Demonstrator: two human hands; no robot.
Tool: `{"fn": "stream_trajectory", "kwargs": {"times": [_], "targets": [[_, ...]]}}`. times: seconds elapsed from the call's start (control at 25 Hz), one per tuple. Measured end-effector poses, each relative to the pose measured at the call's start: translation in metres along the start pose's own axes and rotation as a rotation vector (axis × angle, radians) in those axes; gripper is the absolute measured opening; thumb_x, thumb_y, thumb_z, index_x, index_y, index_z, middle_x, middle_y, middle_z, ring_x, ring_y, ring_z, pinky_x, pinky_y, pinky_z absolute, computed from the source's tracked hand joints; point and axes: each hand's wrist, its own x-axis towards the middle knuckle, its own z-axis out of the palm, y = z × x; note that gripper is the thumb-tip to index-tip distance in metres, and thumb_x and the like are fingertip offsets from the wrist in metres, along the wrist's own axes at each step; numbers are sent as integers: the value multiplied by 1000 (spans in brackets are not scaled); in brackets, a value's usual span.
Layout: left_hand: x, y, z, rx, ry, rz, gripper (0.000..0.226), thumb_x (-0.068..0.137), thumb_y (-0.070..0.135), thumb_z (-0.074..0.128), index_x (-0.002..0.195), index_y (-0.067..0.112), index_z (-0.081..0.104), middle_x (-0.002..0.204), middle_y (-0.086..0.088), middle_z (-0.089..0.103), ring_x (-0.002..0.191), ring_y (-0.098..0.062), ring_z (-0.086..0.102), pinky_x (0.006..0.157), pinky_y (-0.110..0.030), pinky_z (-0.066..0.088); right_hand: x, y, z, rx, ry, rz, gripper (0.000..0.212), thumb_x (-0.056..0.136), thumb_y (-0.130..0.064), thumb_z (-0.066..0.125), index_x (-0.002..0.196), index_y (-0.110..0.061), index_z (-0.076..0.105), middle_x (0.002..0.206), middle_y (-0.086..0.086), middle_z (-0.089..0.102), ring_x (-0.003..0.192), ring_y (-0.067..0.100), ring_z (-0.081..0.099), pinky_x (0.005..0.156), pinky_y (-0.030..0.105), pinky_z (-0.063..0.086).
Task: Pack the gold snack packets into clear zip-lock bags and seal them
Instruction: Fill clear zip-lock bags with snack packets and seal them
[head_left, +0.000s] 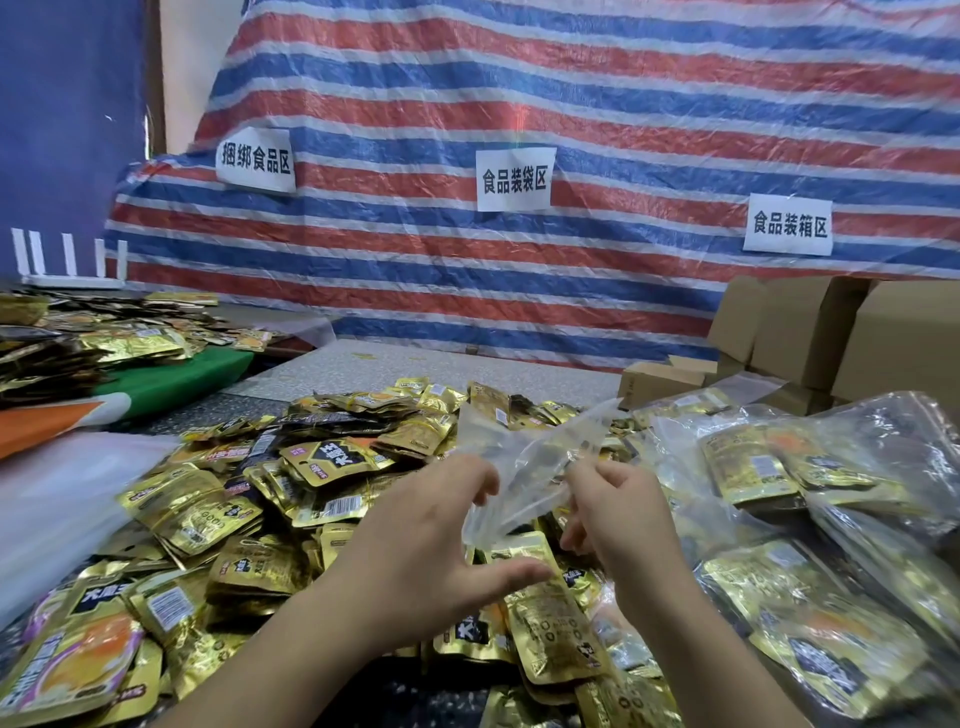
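Both hands, left (431, 540) and right (618, 514), pinch a crinkly clear zip-lock bag (524, 467) above glossy gold snack packets (291, 499) heaped on the worktop (415, 364).

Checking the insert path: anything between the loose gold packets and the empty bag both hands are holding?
Nothing visible. Left hand and right hand hold the empty zip-lock bag above the loose gold packets. Whether its mouth is open cannot be told.

The loose packets (291, 499) are lying heaped on the table (415, 364), filled bags (810, 499) are piling up to their right, cardboard boxes (831, 332) are standing behind those bags, and three paper signs (514, 179) are hanging on the tarp (571, 93) behind everything.
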Motion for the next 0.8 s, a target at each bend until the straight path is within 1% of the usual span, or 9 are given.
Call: {"fn": "stream_trajectory", "kwargs": {"times": [0.08, 0.16, 0.2, 0.36, 0.48, 0.56, 0.68, 0.72, 0.8], "targets": [[3, -2, 0, 12, 32, 42, 57, 80, 79, 43, 102, 28, 55, 93, 22, 52, 81, 0, 51, 67, -16, 43, 1, -3, -3, 106, -9, 81, 43, 90, -14, 51, 46, -13, 49, 41, 7, 47, 43, 19, 47, 53, 32, 39], [6, -5, 0, -55, 112, 87, 47, 91, 58, 47, 94, 16, 67, 88, 10, 63, 78, -11, 59, 66, -33, 52, 2, -4, -4, 119, -18, 139, 46, 87, -12, 51, 41, -16, 48, 40, 7, 47, 44, 21, 50, 51, 29, 39], [6, -7, 0, -79, 168, 106, 42, 94, 49, 49, 89, 13, 70, 84, 6, 66, 75, -14, 61, 64, -36, 53, 2, -4, -5, 94, -24, 162, 44, 86, -10, 51, 42, -14, 48, 40, 8, 47, 45, 22, 52, 49, 27, 39], [7, -9, -1, -120, 322, 116, 31, 95, 34, 54, 94, 12, 76, 85, 4, 73, 77, -10, 67, 64, -32, 56, -1, -7, -3, 39, -105, 155, 37, 84, -5, 49, 47, -9, 47, 39, 8, 43, 45, 25, 59, 59, 33, 44], [8, -14, -5, -163, 412, 62, 31, 97, 30, 53, 100, 8, 74, 86, 5, 72, 74, -5, 66, 63, -26, 55, -3, -10, -1, 110, -156, 51, 64, 98, -29, 44, 37, -14, 52, 43, 9, 51, 52, 25, 59, 65, 37, 48], [9, -19, -9, -180, 471, 7, 29, 98, 28, 52, 103, 8, 73, 82, 9, 68, 73, 3, 62, 64, -14, 49, -1, -10, -4, 178, -93, 22, 69, 97, -44, 34, 39, -14, 56, 48, 10, 57, 56, 24, 57, 63, 35, 49], [10, -24, -10, -214, 528, -76, 25, 100, 22, 49, 97, 9, 71, 77, 15, 61, 68, 6, 56, 59, -7, 39, 7, 1, -12, -118, 98, -73, 39, 83, -33, 42, 53, -11, 52, 49, 1, 49, 52, 19, 45, 55, 32, 37], [10, -26, -9, -240, 539, -108, 26, 100, 21, 47, 95, 9, 69, 77, 13, 61, 67, 1, 57, 57, -13, 43, 10, 7, -13, -282, 121, -104, 32, 86, -27, 46, 58, -12, 50, 51, -3, 48, 51, 17, 42, 52, 29, 34], [10, -28, -7, -288, 556, -183, 28, 102, 23, 41, 92, 11, 65, 78, 8, 63, 67, -9, 59, 57, -34, 50, 14, 18, -11, -538, 105, -150, 19, 92, -25, 52, 77, -16, 59, 70, -7, 61, 60, 12, 54, 54, 29, 44]]}}
